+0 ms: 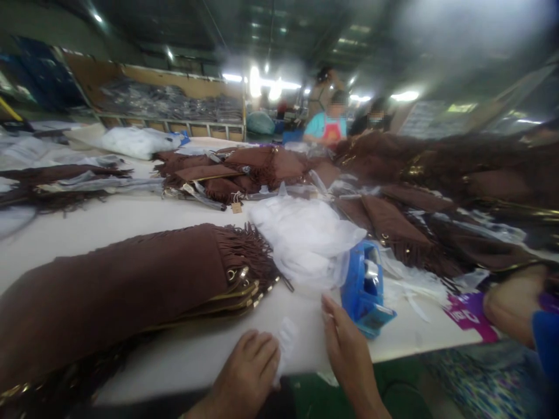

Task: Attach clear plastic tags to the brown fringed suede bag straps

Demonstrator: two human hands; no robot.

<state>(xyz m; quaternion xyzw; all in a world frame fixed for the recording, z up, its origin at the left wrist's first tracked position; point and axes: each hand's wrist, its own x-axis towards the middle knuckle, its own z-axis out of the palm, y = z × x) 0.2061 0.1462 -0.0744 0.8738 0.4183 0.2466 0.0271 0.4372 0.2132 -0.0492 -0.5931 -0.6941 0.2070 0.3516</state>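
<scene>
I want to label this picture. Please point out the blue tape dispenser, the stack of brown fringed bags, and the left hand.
blue tape dispenser (364,291): head view, on its side wall.
stack of brown fringed bags (131,285): head view, on the top bag's flat face.
left hand (247,372): head view, on its back.
</scene>
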